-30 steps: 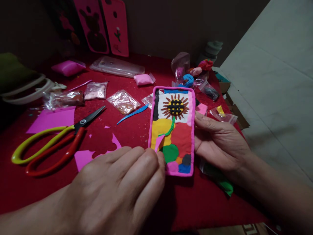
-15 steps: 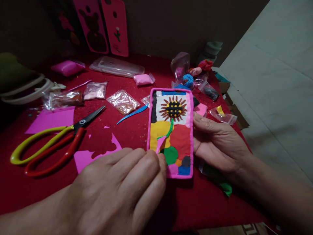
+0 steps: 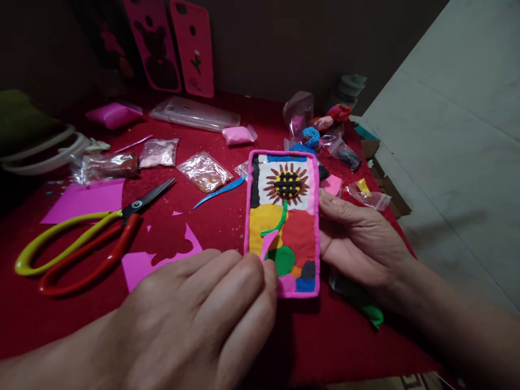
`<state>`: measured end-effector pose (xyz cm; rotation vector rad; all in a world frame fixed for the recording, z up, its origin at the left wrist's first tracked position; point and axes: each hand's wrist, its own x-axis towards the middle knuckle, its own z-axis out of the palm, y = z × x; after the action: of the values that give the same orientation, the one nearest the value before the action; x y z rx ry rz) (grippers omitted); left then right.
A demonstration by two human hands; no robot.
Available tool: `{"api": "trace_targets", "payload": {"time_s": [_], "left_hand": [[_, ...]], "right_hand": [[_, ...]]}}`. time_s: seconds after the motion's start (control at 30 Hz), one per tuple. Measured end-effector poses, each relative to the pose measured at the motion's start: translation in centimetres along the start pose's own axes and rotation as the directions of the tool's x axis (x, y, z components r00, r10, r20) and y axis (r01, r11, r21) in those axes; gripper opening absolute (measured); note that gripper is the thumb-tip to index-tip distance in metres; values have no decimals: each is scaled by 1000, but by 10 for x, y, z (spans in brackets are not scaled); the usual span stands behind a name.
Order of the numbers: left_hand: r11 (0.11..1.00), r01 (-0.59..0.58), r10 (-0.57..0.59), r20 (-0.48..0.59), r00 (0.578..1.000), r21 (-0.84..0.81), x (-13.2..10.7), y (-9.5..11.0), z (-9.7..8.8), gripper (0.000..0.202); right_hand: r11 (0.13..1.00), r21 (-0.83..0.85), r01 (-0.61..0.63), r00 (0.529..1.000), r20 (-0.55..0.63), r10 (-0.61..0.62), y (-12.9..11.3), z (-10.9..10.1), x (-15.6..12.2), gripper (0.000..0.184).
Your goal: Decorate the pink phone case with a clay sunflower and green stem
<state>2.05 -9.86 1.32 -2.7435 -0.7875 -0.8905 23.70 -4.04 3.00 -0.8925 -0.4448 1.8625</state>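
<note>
In my right hand (image 3: 361, 238) I hold a phone case (image 3: 298, 233) by its right edge, fingers behind it and thumb at the side. Coloured clay patches cover it, inside a pink clay rim. A clay sunflower with a black lattice centre sits near its top, and a green clay stem (image 3: 283, 216) curves down to the left. My left hand (image 3: 211, 303) is closed in a pinch on a small pointed pink paper piece (image 3: 270, 241), its tip by the stem's lower end. The left fingertips are partly hidden behind the knuckles.
Scissors (image 3: 132, 216) with yellow and red handles lie open at left, near cut pink paper (image 3: 136, 265). A blue modelling tool (image 3: 219, 192), bagged clay (image 3: 205, 170) and clear cases (image 3: 195, 112) lie behind. Two decorated cases (image 3: 195, 54) lean against the wall.
Both hands and the phone case stay nearly in place. The pink paper's tip has shifted slightly, and the stem's lower end shows a bit more. The view has moved slightly.
</note>
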Motion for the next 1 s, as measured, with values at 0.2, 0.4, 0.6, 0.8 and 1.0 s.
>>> {"api": "trace_targets", "payload": {"time_s": [0.2,0.4,0.6,0.8,1.0], "left_hand": [[993,-114,113,44,993,17,9,-11,-6,38],[997,-69,68,24,997,33,13,-7,-5,32],[994,-102,103,-23,994,40,12,-10,-2,37],[990,-122,126,-63,990,64,9,-10,0,39],[991,-126,129,-59,990,48,11,-12,1,36]], "right_hand": [[997,-73,8,999,33,-6,1,-1,1,21],[999,-42,-4,998,70,7,3,-2,0,21],[998,-58,-12,998,57,15,3,-1,-2,21],[994,-98,-41,998,36,44,2,3,-3,19],[996,-71,-54,998,14,55,1,5,-3,20]]}}
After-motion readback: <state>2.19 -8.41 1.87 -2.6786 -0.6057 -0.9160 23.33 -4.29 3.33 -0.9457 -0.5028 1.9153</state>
